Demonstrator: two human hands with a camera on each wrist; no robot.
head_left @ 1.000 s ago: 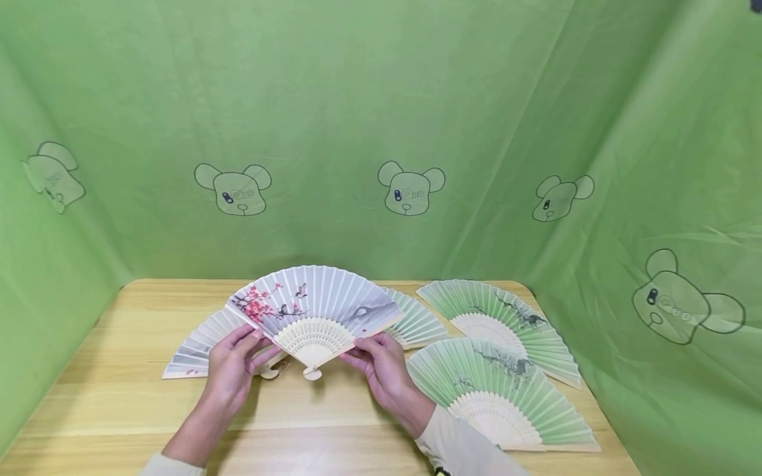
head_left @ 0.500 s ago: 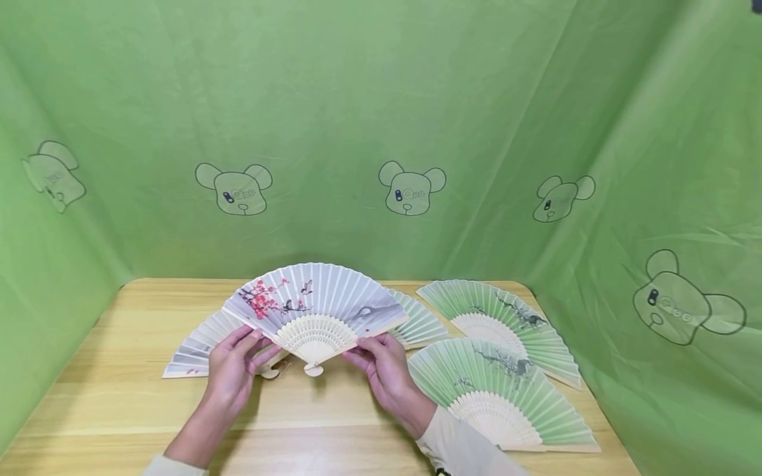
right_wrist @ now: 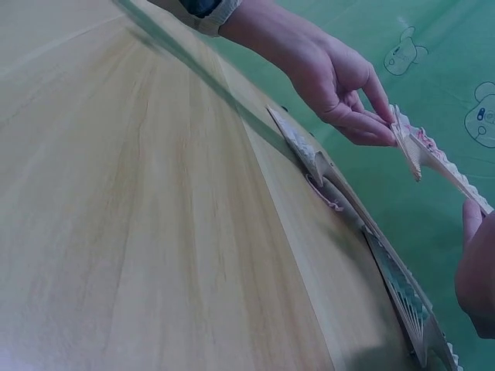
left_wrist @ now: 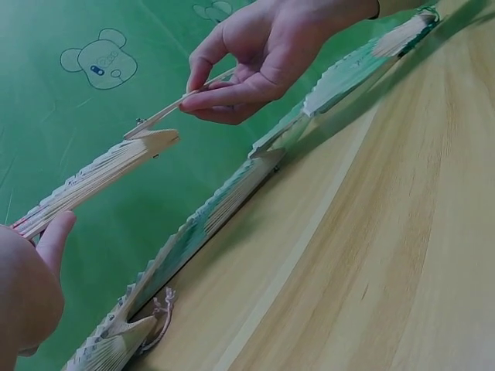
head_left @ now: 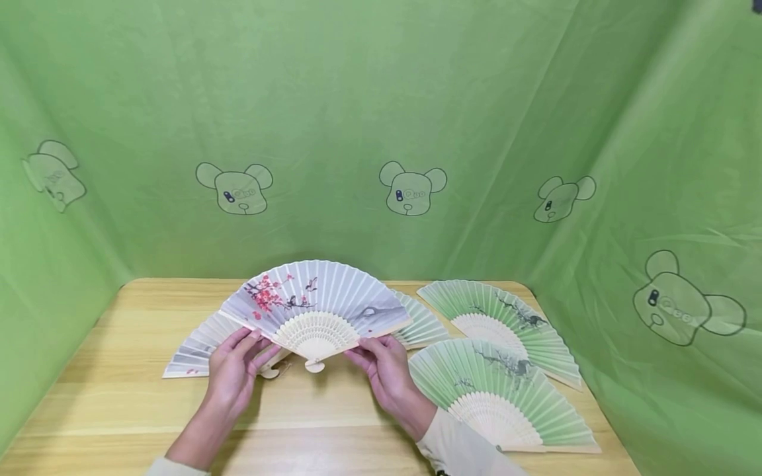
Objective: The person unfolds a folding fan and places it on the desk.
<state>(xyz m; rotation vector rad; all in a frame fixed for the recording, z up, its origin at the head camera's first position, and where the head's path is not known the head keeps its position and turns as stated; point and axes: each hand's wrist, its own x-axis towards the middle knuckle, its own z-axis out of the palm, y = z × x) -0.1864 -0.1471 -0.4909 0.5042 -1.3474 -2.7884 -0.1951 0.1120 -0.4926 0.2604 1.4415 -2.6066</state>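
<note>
Spread wide, a pale grey folding fan [head_left: 333, 291] with red blossoms and small birds is held up above the table. My left hand [head_left: 233, 370] pinches its left outer rib, and my right hand [head_left: 385, 373] pinches the right one. The wrist views show the held fan [left_wrist: 93, 182] nearly edge-on, lifted off the tabletop. Behind it on the left, another greyish folding fan [head_left: 193, 354] lies open, partly covered by the held fan and my left hand. A pale green fan [head_left: 419, 320] lies behind on the right, mostly hidden.
Two more green fans lie spread on the right: one at the back [head_left: 506, 317] and one nearer [head_left: 506, 390], beside my right forearm. A pinkish tassel cord [right_wrist: 325, 195] lies on the wooden table [head_left: 309, 436]. Green cloth walls [head_left: 321, 119] with bear prints enclose the table.
The held fan has risen slightly and shifted a little to the right. Both hands keep their pinch and have barely moved. The fans on the table lie as before.
</note>
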